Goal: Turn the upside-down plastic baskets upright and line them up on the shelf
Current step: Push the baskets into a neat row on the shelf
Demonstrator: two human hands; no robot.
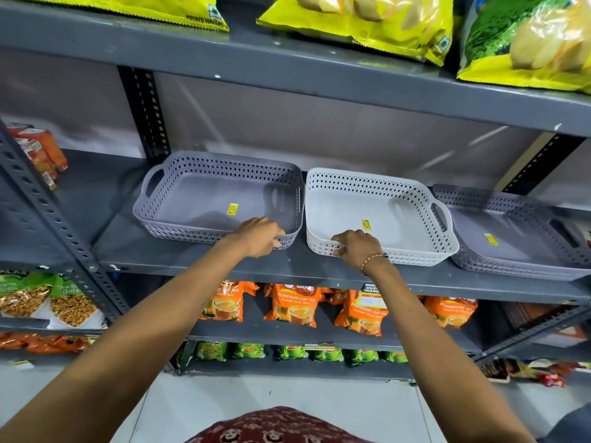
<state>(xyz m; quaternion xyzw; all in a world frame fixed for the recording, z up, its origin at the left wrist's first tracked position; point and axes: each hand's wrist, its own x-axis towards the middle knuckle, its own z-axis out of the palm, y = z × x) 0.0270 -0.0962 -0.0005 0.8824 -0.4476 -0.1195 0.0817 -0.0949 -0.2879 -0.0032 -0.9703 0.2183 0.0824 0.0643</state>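
Three perforated plastic baskets stand upright in a row on the grey metal shelf (pixel 198 265). The left grey basket (pixel 179 193) has a yellow sticker inside, and my left hand (pixel 259 236) grips its front rim near the right corner. My right hand (pixel 356 246), with a bead bracelet on the wrist, grips the front rim of the white basket (pixel 399 199) in the middle. A second grey basket (pixel 511 225) sits at the right, touching the white one, partly cut off by the frame edge.
Yellow chip bags (pixel 367 24) lie on the shelf above. Orange tea packets (pixel 294 305) fill the shelf below, with green packets (pixel 326 354) lower down. Orange packs (pixel 41 151) stand at the far left. Slotted uprights (pixel 144 113) frame the bay.
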